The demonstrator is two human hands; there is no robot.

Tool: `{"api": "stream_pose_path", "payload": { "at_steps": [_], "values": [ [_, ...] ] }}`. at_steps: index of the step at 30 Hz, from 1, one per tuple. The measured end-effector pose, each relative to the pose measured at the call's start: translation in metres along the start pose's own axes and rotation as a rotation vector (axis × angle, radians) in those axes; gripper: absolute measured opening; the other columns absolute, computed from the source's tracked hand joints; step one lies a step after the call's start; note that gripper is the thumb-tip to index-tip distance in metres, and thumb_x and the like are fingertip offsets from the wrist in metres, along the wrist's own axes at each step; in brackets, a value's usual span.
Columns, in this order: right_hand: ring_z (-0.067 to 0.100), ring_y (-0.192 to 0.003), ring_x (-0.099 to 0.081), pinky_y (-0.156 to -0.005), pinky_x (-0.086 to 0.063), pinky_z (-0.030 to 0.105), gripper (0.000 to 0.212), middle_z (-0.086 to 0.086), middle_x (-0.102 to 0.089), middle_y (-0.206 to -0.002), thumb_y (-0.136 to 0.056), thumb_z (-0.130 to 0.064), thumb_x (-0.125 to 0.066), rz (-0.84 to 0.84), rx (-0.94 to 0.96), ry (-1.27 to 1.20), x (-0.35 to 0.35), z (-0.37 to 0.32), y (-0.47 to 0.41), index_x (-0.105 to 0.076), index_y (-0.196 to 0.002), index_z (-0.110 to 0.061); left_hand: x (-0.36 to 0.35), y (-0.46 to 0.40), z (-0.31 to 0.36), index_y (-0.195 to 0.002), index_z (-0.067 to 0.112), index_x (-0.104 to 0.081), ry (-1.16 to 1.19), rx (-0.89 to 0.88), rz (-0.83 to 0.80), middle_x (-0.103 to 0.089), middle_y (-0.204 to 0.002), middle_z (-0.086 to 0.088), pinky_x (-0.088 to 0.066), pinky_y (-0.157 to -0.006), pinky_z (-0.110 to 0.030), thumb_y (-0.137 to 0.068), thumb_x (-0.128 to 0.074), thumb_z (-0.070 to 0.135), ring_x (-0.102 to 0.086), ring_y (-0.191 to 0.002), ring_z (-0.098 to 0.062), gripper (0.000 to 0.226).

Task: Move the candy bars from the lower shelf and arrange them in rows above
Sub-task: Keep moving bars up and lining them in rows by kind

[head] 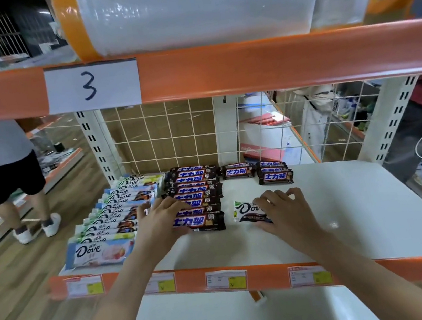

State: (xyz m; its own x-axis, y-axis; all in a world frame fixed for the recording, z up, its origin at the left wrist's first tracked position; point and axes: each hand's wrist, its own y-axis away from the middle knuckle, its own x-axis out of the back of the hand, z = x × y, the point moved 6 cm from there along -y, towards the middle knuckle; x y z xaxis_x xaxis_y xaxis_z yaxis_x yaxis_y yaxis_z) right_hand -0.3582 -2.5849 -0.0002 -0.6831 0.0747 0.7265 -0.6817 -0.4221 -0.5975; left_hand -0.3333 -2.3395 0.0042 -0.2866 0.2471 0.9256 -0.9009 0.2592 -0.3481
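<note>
Lying flat w/ straight fingers, L hand point(160, 220) pressed the dark bar row point(197, 188) while R hand point(288, 212) gripped a white Dove bar point(246, 210) on the shelf point(345, 209).

Orange-fronted white metal shelving point(345, 209) backed by a cream wire grid panel point(164, 136), standing on brown wood-plank flooring point(15, 293).

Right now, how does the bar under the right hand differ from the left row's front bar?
The white bar has a dark swirl; the front bar is pale blue with pink fruit. The white bar lies alone, held by the right hand; the front bar heads an overlapping row, untouched. Both read Dove and lie crosswise.
</note>
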Motion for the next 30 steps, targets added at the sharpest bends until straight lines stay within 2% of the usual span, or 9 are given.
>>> {"api": "stream_pose_path", "payload": {
  "at_steps": [6, 16, 18, 22, 26, 30],
  "values": [
    [0.017, -0.068, -0.064, -0.066, -0.048, 0.037, 0.051, -0.003, -0.066, -0.081, -0.053, -0.055, -0.083, -0.003, -0.006, -0.005, 0.003, -0.006, -0.001, -0.070, -0.087, -0.020, 0.000, 0.008, -0.007, -0.105, 0.030, -0.067, 0.011, 0.014, 0.038, -0.063, -0.109, 0.007, -0.027, -0.096, -0.051, -0.070, -0.077, 0.038, -0.054, -0.113, -0.021, 0.038],
    [0.017, -0.067, -0.064, -0.067, -0.049, 0.037, 0.050, -0.004, -0.066, -0.081, -0.051, -0.053, -0.084, 0.025, -0.009, 0.008, 0.019, -0.009, 0.002, -0.071, -0.087, -0.020, 0.001, 0.014, -0.011, -0.101, 0.024, -0.069, -0.004, 0.029, 0.079, -0.066, -0.104, 0.001, -0.035, -0.089, -0.056, -0.065, -0.083, 0.030, -0.060, -0.104, -0.027, 0.039],
    [0.016, -0.067, -0.063, -0.070, -0.046, 0.036, 0.050, -0.004, -0.065, -0.080, -0.052, -0.054, -0.084, 0.032, -0.009, 0.020, 0.023, -0.010, 0.003, -0.070, -0.087, -0.021, 0.006, 0.017, -0.009, -0.104, 0.024, -0.068, -0.005, 0.026, 0.089, -0.065, -0.108, 0.000, -0.033, -0.091, -0.056, -0.067, -0.081, 0.031, -0.059, -0.107, -0.027, 0.040],
    [0.016, -0.065, -0.062, -0.073, -0.031, 0.035, 0.051, -0.005, -0.064, -0.078, -0.048, -0.055, -0.085, 0.072, -0.008, 0.031, 0.035, -0.016, 0.005, -0.070, -0.084, -0.021, 0.019, 0.024, -0.010, -0.111, 0.025, -0.066, 0.043, 0.046, 0.091, -0.061, -0.120, 0.001, -0.026, -0.098, -0.053, -0.073, -0.075, 0.035, -0.051, -0.119, -0.027, 0.041],
    [0.015, -0.065, -0.063, -0.075, -0.036, 0.035, 0.052, -0.005, -0.065, -0.078, -0.046, -0.056, -0.086, 0.078, 0.005, 0.016, 0.045, -0.030, 0.007, -0.071, -0.083, -0.022, 0.033, 0.041, -0.015, -0.101, 0.024, -0.069, 0.049, 0.039, 0.159, -0.065, -0.108, 0.001, -0.030, -0.088, -0.047, -0.065, -0.082, 0.032, -0.057, -0.109, -0.026, 0.040],
    [0.014, -0.066, -0.062, -0.074, -0.032, 0.034, 0.052, -0.006, -0.064, -0.080, -0.052, -0.060, -0.081, 0.060, 0.031, 0.028, 0.050, -0.049, 0.009, -0.069, -0.086, -0.023, 0.041, 0.060, -0.022, -0.101, 0.026, -0.068, 0.027, 0.031, 0.167, -0.063, -0.106, 0.003, -0.032, -0.088, -0.049, -0.063, -0.084, 0.028, -0.057, -0.108, -0.023, 0.042]
  ]
}}
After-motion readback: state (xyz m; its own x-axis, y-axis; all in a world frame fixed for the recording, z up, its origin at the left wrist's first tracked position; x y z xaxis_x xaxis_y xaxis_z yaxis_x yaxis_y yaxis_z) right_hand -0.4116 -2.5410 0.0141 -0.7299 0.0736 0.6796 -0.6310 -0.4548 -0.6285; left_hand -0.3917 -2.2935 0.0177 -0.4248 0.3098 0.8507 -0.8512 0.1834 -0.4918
